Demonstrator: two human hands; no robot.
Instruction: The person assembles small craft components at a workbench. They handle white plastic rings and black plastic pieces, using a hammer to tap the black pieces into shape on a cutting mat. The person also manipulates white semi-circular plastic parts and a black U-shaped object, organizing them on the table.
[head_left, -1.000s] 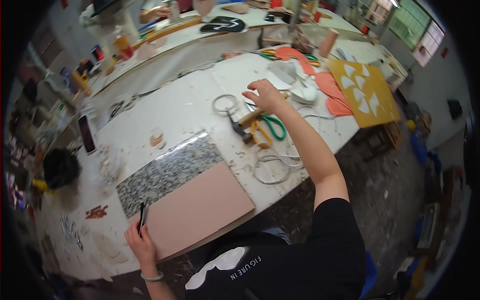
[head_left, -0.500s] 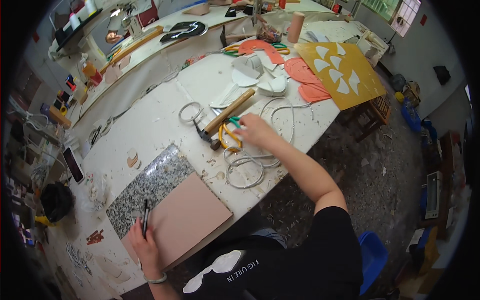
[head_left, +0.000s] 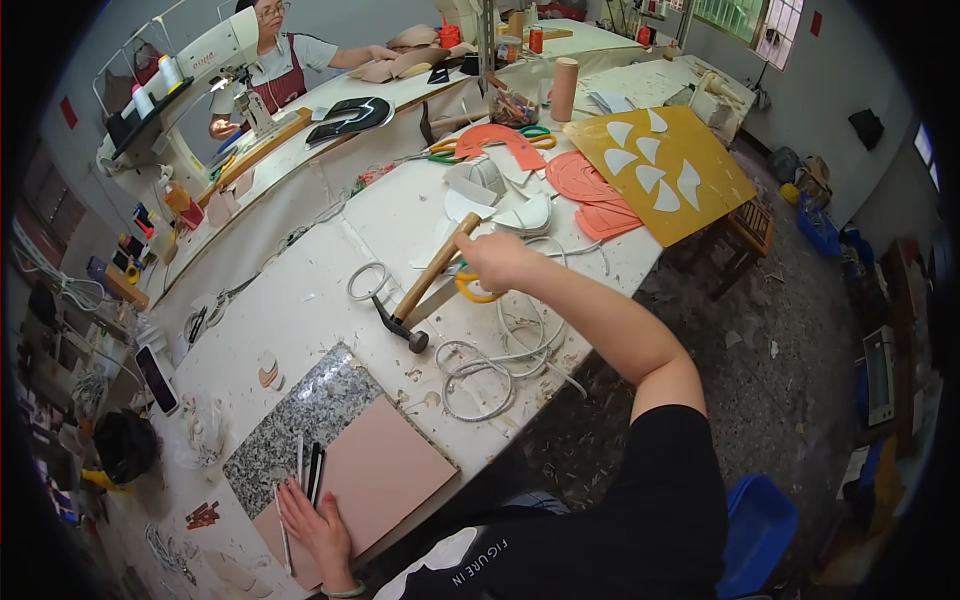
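My right hand reaches out over the white table and is closed on yellow-handled scissors. The scissors lie right beside a hammer's wooden handle, whose dark head rests on the table. My left hand lies flat with fingers apart on a pink sheet near the table's front edge. Thin black and white sticks lie at its fingertips. The pink sheet partly covers a speckled granite slab.
Loops of white cord and a metal ring lie near the hammer. Orange cut-outs and a yellow sheet with white pieces are farther right. A phone lies left. Another person works at the back bench. A blue bin stands on the floor.
My right hand has drawn back from the far pieces and closed on the scissors by the hammer. My left hand has let go of the black pen and lies flat.
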